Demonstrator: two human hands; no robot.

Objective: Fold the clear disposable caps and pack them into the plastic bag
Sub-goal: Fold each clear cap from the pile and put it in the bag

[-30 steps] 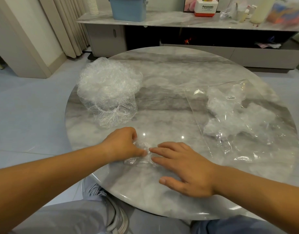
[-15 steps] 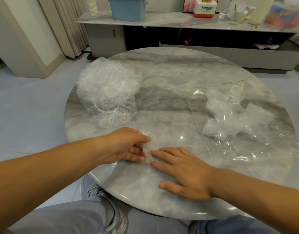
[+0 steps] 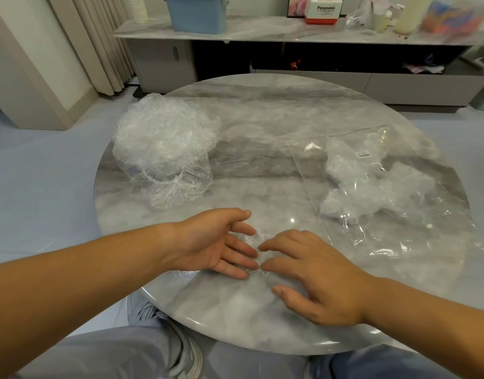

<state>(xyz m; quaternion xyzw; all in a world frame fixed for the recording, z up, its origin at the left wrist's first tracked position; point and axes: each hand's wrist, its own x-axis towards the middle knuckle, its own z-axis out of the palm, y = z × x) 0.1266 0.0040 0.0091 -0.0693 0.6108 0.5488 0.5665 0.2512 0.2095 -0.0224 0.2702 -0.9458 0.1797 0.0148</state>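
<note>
- Round marble table [image 3: 262, 127], flat for folding.
- Flattening one clear cap [image 3: 258, 236] under left hand [image 3: 216, 247] and right hand [image 3: 317, 274], both spread.
- Plastic bag [image 3: 399, 214] nearby rightward, ready for packing.

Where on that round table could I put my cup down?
The widest bare marble is the far part of the table, beyond the pile of caps and the plastic bag, plus the strip between those two. It is crowded near the front, where the left hand and right hand touch a cap.

Grey floor [image 3: 44, 170], beige curtain [image 3: 98, 42], low sideboard [image 3: 290, 31]
</note>
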